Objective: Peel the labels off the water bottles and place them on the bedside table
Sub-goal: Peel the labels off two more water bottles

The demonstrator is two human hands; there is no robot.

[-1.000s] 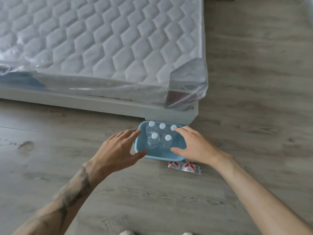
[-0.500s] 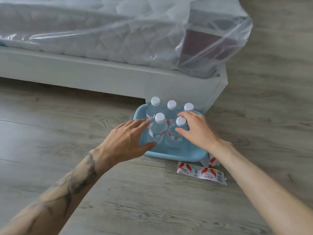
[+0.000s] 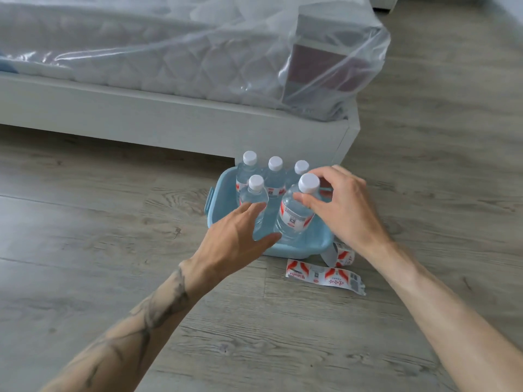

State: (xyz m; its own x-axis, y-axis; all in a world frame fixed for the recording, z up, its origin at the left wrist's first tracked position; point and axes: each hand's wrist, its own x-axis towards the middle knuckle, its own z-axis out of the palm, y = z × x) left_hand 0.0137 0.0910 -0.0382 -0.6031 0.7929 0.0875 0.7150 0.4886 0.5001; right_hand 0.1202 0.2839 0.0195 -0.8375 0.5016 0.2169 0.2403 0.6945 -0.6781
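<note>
A light blue plastic tub point(image 3: 300, 250) sits on the floor at the corner of the bed and holds several clear water bottles with white caps. My right hand point(image 3: 345, 210) grips the neck of the front right bottle point(image 3: 295, 216), which wears a red and white label and is tilted, raised a little above the others. My left hand point(image 3: 240, 239) hovers open at the tub's front left rim, fingers near the front left bottle point(image 3: 256, 193). Three more bottles point(image 3: 274, 174) stand behind. A peeled label point(image 3: 322, 275) lies flat on the floor.
A second curled label point(image 3: 343, 254) lies by the tub's right corner. The white bed frame point(image 3: 169, 128) runs behind the tub, with a plastic-wrapped mattress point(image 3: 169, 60) on it. Grey wood floor point(image 3: 113, 250) spreads to the left, right and front.
The view has dropped closer to the tub. My right hand has closed on the front right bottle and lifted it slightly. My left hand has stayed open at the tub's front.
</note>
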